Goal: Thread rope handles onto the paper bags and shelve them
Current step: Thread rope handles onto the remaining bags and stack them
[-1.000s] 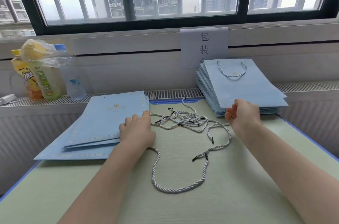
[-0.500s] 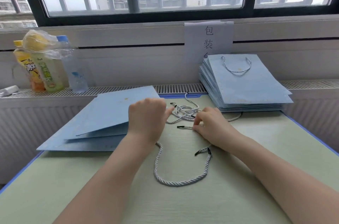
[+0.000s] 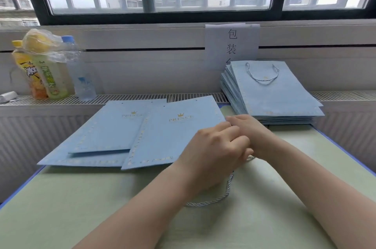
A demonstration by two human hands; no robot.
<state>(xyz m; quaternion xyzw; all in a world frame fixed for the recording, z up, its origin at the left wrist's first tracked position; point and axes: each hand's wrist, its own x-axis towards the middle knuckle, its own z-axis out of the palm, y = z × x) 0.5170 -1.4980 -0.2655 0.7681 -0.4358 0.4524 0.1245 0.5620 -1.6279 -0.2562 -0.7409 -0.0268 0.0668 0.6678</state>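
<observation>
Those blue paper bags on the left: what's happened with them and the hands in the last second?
The left hand has drawn one flat bag off the left pile toward the middle, over the spot where the loose ropes lay. Both hands now meet at its right edge; the right hand came in from the finished stack. One rope shows below the hands. Whether either hand grips it is hidden. The stack and bottles stayed put.

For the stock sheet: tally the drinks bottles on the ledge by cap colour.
Yellow cap: 1, the orange drink bottle.
Blue cap: 1, the clear water bottle.
Cap hidden under the plastic bag: 1, the green tea bottle.
Total: 3 bottles.
</observation>
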